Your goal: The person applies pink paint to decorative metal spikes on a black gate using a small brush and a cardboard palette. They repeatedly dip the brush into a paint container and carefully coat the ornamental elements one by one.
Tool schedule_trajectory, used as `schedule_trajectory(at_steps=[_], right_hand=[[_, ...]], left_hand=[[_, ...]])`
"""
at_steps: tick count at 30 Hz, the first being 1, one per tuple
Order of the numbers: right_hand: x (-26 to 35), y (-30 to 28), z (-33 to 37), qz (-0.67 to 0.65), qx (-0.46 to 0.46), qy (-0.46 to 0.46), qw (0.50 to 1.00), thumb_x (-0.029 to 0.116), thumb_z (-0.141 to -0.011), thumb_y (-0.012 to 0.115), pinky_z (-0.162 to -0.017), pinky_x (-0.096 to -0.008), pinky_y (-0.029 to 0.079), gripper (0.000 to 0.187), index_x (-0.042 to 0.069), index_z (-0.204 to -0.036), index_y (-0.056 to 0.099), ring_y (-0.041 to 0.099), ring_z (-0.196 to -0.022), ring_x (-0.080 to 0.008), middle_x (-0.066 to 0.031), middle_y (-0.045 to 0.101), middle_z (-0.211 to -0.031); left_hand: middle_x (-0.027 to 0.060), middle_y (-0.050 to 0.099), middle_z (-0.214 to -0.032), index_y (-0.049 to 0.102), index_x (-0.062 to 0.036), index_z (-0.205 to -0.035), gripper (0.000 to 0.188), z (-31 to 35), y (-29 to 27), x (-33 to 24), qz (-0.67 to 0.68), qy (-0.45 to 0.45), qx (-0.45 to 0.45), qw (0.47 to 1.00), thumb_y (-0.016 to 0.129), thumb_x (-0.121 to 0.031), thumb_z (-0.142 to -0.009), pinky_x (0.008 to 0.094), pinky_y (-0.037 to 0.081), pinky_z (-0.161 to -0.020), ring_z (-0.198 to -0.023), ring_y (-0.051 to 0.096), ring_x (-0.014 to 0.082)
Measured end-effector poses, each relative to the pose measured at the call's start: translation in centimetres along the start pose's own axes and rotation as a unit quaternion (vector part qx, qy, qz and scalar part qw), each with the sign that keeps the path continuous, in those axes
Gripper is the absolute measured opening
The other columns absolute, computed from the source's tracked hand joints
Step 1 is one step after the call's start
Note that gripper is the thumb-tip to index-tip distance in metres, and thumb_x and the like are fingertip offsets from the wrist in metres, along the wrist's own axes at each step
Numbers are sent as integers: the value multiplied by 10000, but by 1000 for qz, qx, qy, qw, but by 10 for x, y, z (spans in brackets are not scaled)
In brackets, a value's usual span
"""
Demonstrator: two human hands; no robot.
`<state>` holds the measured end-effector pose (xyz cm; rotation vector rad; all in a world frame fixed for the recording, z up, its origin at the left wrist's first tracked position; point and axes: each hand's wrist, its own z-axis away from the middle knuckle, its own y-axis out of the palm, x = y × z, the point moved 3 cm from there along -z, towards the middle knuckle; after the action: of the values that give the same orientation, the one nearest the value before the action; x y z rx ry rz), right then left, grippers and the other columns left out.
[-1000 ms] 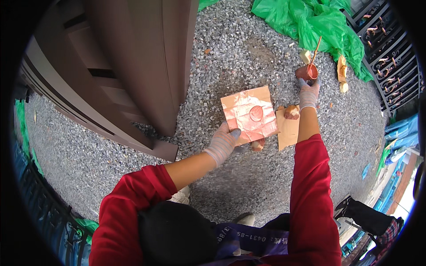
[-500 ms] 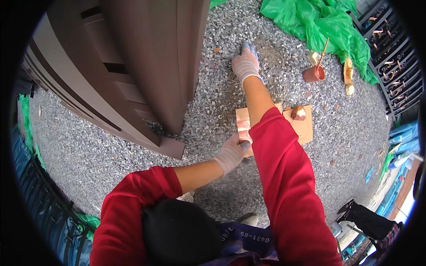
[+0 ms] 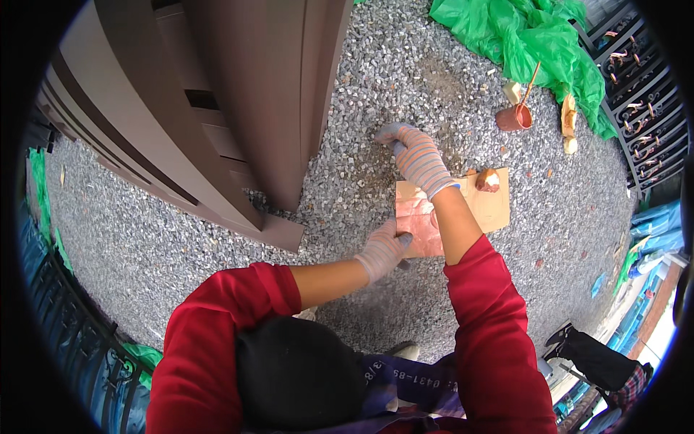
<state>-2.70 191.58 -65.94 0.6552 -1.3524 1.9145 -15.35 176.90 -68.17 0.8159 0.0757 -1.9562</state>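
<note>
My left hand (image 3: 383, 252), in a pale striped glove with grey fingertips, grips the near left edge of a flat piece of cardboard (image 3: 416, 226) smeared with coppery pink paint. Beyond it, my right hand (image 3: 419, 158), gloved alike, is low over the gravel, its fingers bent together and pointing left. Whether anything lies inside those fingers is hidden. My right wrist passes over the cardboard and covers part of it. On the bare tan cardboard to the right (image 3: 491, 211) rests a reddish-brown lump with a white patch (image 3: 488, 181), perhaps a sponge.
Tall brown panels (image 3: 253, 87) stand close on the left. Ahead to the right, a brown paint pot (image 3: 514, 118) with a brush sits near a pale block (image 3: 512, 92), a yellowish piece (image 3: 569, 119) and green sheeting (image 3: 520, 43). Black railings (image 3: 636, 108) and a person's leg (image 3: 600, 358) are on the right.
My right hand has drawn back toward me from farther out on the gravel, and its stretched fingers are now bent. The left hand and cardboard have shifted slightly right in the picture.
</note>
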Motion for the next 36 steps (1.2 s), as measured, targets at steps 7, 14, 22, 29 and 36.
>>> schedule_trajectory(at_steps=[7, 14, 22, 29, 36], right_hand=[[34, 73, 65, 115, 488, -74, 862, 17, -838, 524, -887, -361, 510, 455, 182, -1249, 630, 649, -1026, -286, -110, 679, -1142], [7, 75, 23, 15, 365, -52, 929, 14, -859, 491, -900, -344, 507, 494, 154, -1329, 557, 648, -1044, -262, -138, 662, -1177], [3, 6, 51, 35, 426, -14, 904, 17, -834, 567, -841, -311, 504, 420, 153, -1222, 656, 638, -958, -174, -49, 704, -1075], [24, 13, 14, 319, 343, -82, 880, 89, -838, 566, -881, -397, 506, 393, 220, -1196, 664, 645, -1000, -320, -97, 688, -1096], [39, -58, -20, 171, -6, -55, 984, 100, -919, 558, -678, -346, 505, 255, 140, -1146, 666, 609, -684, -238, -150, 665, -853]], left_hand=[[146, 645, -995, 540, 5, -1121, 246, 29, 6, 14, -134, -11, 53, 990, 572, -146, -929, 370, 523, -745, -863, 633, 226], [131, 645, -961, 550, 20, -1083, 260, 16, 3, 56, -364, 88, 97, 922, 595, -187, -933, 366, 516, -761, -884, 642, 235], [171, 641, -986, 548, 14, -1074, 289, 18, 7, 50, -245, 18, 62, 967, 610, -222, -920, 378, 514, -753, -868, 650, 243], [164, 657, -978, 541, 20, -1107, 315, 27, 11, 44, -298, 12, 102, 949, 604, -226, -920, 372, 513, -777, -876, 652, 242], [160, 655, -1006, 528, 11, -1176, 334, 28, 9, 32, -240, -10, 94, 966, 602, -186, -916, 364, 518, -787, -900, 650, 231]])
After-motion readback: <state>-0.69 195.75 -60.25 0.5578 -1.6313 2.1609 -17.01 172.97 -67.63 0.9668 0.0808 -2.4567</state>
